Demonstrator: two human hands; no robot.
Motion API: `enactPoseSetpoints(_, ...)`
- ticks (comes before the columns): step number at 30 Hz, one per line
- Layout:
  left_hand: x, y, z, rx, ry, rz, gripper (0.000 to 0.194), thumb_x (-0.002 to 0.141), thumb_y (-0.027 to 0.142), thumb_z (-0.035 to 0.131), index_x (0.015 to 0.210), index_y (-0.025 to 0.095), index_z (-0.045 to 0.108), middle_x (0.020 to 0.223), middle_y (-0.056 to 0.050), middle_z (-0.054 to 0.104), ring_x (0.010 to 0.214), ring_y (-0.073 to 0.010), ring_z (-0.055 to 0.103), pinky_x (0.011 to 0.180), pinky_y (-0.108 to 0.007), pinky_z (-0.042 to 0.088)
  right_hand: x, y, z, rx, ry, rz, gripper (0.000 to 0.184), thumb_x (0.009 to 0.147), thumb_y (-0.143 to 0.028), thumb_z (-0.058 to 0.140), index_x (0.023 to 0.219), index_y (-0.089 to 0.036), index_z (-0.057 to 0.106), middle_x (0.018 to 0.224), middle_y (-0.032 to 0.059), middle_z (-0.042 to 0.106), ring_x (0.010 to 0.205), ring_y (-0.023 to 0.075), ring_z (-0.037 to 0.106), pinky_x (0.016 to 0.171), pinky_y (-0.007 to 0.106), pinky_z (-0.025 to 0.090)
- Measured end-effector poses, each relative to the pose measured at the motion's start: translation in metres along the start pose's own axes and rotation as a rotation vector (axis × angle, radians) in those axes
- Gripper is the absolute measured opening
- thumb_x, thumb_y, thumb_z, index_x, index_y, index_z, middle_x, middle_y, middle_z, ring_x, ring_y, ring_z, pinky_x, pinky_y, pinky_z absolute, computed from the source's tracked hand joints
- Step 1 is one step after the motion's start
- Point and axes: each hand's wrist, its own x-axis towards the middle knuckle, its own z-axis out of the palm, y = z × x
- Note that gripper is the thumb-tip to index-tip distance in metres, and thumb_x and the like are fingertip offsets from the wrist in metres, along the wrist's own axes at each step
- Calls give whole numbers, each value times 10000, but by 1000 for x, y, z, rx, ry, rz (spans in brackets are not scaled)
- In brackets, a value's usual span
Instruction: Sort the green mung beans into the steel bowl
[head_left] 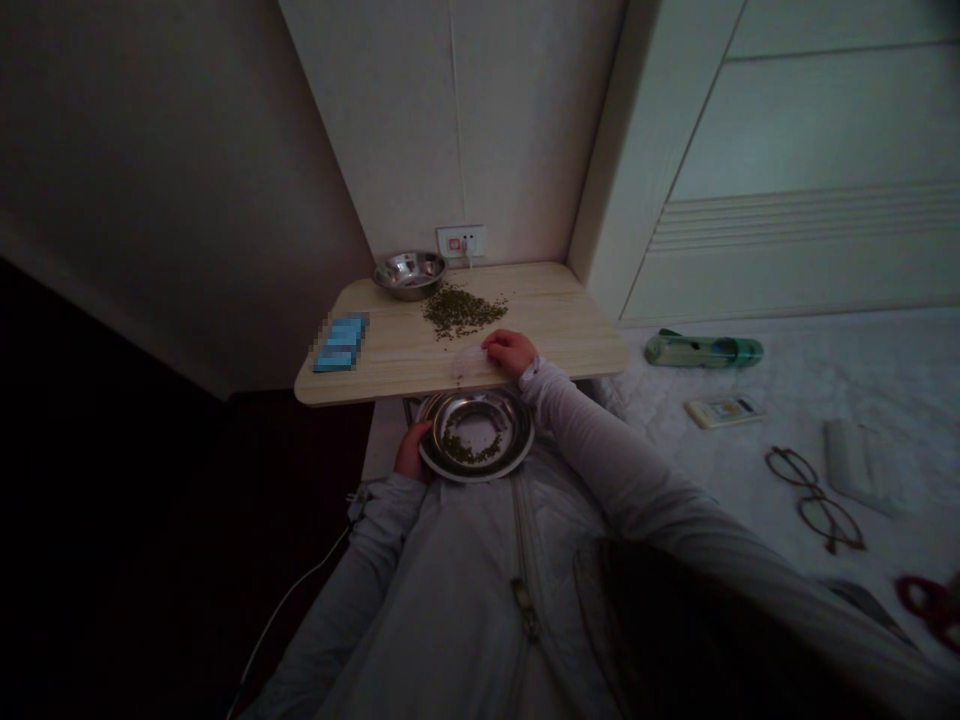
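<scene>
My left hand (411, 450) grips the left side of a shiny metal bowl (517, 447), held at the table's front edge. Some small green beans or seeds (471, 450) lie in its bottom. Over the table's front part, my right hand (510, 353) is closed on a thin, see-through piece (469, 365), perhaps plastic; its exact kind is unclear. A few grains show close to this piece, above the bowl's rim. Just beyond the right hand, a loose pile of green grains (457, 310) is spread on the wooden tabletop (555, 310).
A second metal bowl (410, 275) stands at the table's back left, near a wall socket (461, 242). A blue packet (341, 343) lies at the left. On the bed to the right are a green bottle (705, 350), a phone (724, 411), glasses (814, 495) and a pale case (862, 465).
</scene>
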Motion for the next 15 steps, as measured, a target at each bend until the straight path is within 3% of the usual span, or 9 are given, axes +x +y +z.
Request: enactPoseSetpoints(15,-1,1,1,11,15,38,81,529,213,575,466,174,542,484,-10,595,553,-153,580,554,-241,466,0,1,0,-20,11,-17,155,612,-263,461,676,-169,565,497,-47,510,522,84,463,584,232,384)
